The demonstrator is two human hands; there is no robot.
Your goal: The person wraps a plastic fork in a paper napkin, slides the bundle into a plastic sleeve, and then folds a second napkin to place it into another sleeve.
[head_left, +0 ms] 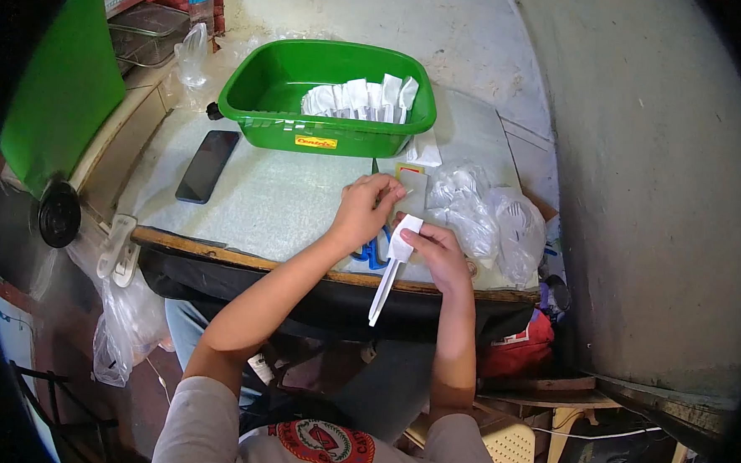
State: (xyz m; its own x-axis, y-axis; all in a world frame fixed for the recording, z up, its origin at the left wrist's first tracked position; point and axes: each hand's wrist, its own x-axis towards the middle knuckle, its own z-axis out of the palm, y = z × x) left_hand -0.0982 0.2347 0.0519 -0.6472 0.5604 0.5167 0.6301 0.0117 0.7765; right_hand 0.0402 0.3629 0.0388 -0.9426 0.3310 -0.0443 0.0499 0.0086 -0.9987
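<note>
My right hand (438,253) is closed on a white paper-wrapped utensil (402,240), whose pale handles point down over the table's front edge. Just to the left and above, my left hand (367,208) has its thumb and fingertips pressed together; whatever they pinch is too small to name. Blue-handled scissors (373,252) lie partly hidden beneath my hands. Behind them stands a green basin (325,133) with a row of similar white-wrapped pieces (361,98) inside.
A dark phone (207,167) lies left on the table (271,218). Clear plastic bags (464,207), one with white forks, sit at the right. A bottle (201,0) stands at the back left. A green panel (60,81) and a wall (658,179) flank the table.
</note>
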